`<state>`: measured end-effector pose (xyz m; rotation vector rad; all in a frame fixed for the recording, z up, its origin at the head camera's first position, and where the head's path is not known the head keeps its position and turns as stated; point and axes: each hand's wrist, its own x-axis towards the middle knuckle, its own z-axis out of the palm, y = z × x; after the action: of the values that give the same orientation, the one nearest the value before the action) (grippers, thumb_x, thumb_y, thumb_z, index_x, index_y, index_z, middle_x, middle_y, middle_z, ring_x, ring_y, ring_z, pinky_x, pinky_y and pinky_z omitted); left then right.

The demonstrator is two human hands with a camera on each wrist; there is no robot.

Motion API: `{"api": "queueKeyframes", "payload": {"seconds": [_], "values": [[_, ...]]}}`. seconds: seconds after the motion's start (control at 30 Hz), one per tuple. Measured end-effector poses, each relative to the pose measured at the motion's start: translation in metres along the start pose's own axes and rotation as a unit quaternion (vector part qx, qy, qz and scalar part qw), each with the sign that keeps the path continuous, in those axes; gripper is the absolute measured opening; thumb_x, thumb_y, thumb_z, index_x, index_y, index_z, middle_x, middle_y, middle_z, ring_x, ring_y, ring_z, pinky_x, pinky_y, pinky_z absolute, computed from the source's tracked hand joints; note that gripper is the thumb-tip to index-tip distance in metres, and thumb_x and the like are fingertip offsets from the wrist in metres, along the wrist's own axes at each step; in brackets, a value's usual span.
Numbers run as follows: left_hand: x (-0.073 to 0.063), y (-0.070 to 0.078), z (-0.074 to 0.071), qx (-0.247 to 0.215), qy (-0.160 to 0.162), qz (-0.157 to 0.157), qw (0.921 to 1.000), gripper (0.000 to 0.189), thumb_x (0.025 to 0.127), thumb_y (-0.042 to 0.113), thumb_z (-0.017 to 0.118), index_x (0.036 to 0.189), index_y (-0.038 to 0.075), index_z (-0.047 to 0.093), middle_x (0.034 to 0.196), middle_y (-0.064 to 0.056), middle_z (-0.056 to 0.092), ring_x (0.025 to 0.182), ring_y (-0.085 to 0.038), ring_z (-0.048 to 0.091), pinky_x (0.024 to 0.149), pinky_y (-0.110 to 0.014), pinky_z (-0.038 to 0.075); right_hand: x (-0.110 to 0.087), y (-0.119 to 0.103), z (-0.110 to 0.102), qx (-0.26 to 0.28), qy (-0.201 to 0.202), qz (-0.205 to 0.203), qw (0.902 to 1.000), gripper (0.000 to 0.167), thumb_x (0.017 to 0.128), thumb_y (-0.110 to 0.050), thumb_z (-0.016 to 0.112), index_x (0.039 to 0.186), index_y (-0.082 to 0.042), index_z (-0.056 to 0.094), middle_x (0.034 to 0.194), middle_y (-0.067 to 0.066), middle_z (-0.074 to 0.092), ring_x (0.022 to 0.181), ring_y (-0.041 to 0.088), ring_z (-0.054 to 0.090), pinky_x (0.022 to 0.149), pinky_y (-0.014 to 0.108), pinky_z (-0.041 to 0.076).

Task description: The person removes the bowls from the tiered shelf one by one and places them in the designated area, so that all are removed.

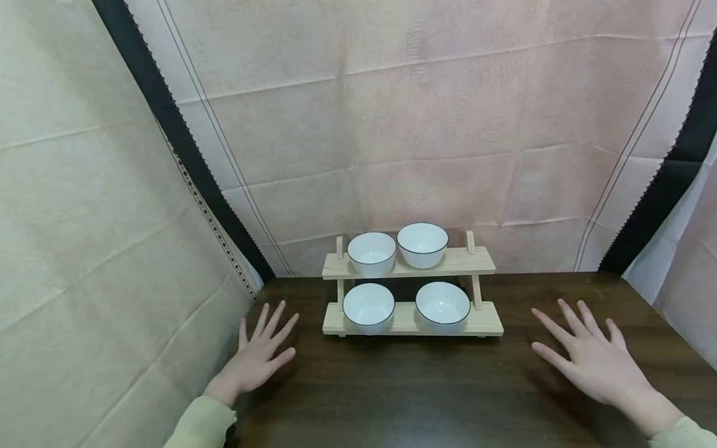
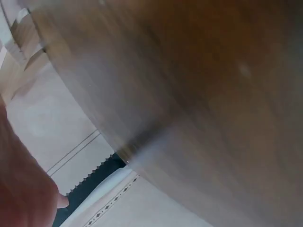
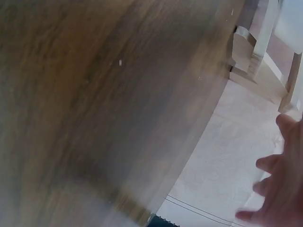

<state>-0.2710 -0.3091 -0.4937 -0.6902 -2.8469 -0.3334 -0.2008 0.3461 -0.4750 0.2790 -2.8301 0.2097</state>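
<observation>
My left hand point(image 1: 254, 361), fingers spread, is over the left side of the dark table, holding nothing. On the right side my right hand point(image 1: 599, 361) also has its fingers spread and holds nothing. Between the hands, farther back, stands a two-tier light wooden rack point(image 1: 486, 318). Two white bowls with dark rims sit on its upper shelf, an upper left bowl point(image 1: 372, 254) and an upper right bowl point(image 1: 422, 244). Its lower shelf bears a lower left bowl point(image 1: 368, 307) and a lower right bowl point(image 1: 442, 307). Both hands are apart from the rack.
The dark wooden table point(image 1: 381, 392) ends at a pale cloth backdrop point(image 1: 437, 124) behind the rack. A cloth side panel point(image 1: 101, 249) rises close beside the left hand. Dark bands run down the cloth at both sides.
</observation>
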Motion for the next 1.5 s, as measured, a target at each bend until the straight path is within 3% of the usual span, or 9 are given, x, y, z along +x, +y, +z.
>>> {"api": "queueKeyframes", "payload": {"seconds": [0.17,0.3,0.4,0.53,0.73,0.9,1.07,1.23,1.5], "values": [[0.007,0.008,-0.002,-0.060,0.009,-0.009,0.9981,0.064,0.103,0.055,0.046,0.159,0.041,0.021,0.169,0.006,0.002,0.154,-0.034,0.002,0.110,-0.076,-0.004,0.007,-0.004,-0.004,0.036,0.022,0.004,0.9991,0.063,0.099,-0.059,0.051,0.151,-0.023,0.048,0.147,0.028,0.046,0.135,0.052,0.040,0.096,0.072,0.035],[0.017,0.022,-0.004,-0.138,0.021,-0.033,0.9897,0.057,0.104,0.056,0.043,0.157,0.039,0.031,0.166,0.005,0.020,0.150,-0.031,0.023,0.113,-0.069,0.021,0.013,-0.013,-0.008,0.087,0.039,0.026,0.9951,0.057,0.101,-0.055,0.050,0.143,-0.017,0.057,0.137,0.024,0.058,0.120,0.050,0.055,0.083,0.069,0.045],[0.026,0.033,-0.002,-0.216,0.039,-0.058,0.9739,0.054,0.104,0.055,0.043,0.153,0.033,0.042,0.161,0.002,0.034,0.146,-0.029,0.032,0.113,-0.062,0.029,0.020,-0.025,-0.010,0.140,0.049,0.053,0.9875,0.054,0.103,-0.054,0.049,0.140,-0.017,0.060,0.133,0.022,0.062,0.115,0.048,0.060,0.079,0.066,0.047],[0.040,0.046,0.006,-0.311,0.069,-0.118,0.9406,0.056,0.101,0.058,0.048,0.146,0.025,0.054,0.152,-0.004,0.048,0.139,-0.027,0.045,0.111,-0.056,0.036,0.032,-0.048,-0.007,0.216,0.091,0.080,0.9689,0.048,0.104,-0.048,0.050,0.137,-0.016,0.064,0.126,0.018,0.067,0.109,0.041,0.065,0.079,0.055,0.050],[0.059,0.062,0.025,-0.431,0.096,-0.231,0.8669,0.058,0.098,0.054,0.058,0.144,0.019,0.055,0.148,-0.009,0.051,0.126,-0.028,0.055,0.101,-0.051,0.048,0.055,-0.083,-0.003,0.322,0.109,0.113,0.9335,0.050,0.104,-0.047,0.049,0.140,-0.014,0.061,0.125,0.014,0.069,0.111,0.031,0.065,0.079,0.031,0.049],[0.071,0.067,0.038,-0.475,0.095,-0.260,0.8352,0.054,0.103,0.038,0.058,0.149,0.012,0.049,0.151,-0.012,0.047,0.127,-0.029,0.054,0.098,-0.046,0.051,0.071,-0.103,0.002,0.377,0.059,0.147,0.9127,0.060,0.104,-0.051,0.046,0.148,-0.011,0.050,0.124,0.019,0.067,0.107,0.033,0.066,0.077,0.032,0.051],[0.072,0.068,0.047,-0.485,0.096,-0.263,0.8284,0.047,0.105,0.022,0.056,0.149,0.009,0.048,0.147,-0.017,0.048,0.120,-0.029,0.058,0.091,-0.043,0.055,0.080,-0.115,0.012,0.374,0.012,0.154,0.9143,0.065,0.103,-0.054,0.047,0.151,-0.010,0.045,0.123,0.020,0.065,0.108,0.032,0.062,0.078,0.037,0.050],[0.072,0.068,0.054,-0.487,0.086,-0.258,0.8298,0.047,0.105,0.021,0.055,0.149,0.008,0.046,0.137,-0.019,0.055,0.110,-0.029,0.060,0.081,-0.039,0.058,0.084,-0.118,0.021,0.395,-0.025,0.156,0.9050,0.069,0.102,-0.052,0.051,0.153,-0.009,0.040,0.115,0.018,0.065,0.096,0.029,0.064,0.073,0.034,0.052],[0.074,0.069,0.053,-0.503,0.073,-0.247,0.8253,0.046,0.105,0.017,0.054,0.149,0.005,0.046,0.122,-0.018,0.062,0.095,-0.030,0.068,0.078,-0.040,0.059,0.089,-0.120,0.026,0.410,-0.062,0.159,0.8958,0.072,0.100,-0.054,0.053,0.156,-0.011,0.034,0.096,0.009,0.068,0.084,0.022,0.064,0.082,0.043,0.055]]}}
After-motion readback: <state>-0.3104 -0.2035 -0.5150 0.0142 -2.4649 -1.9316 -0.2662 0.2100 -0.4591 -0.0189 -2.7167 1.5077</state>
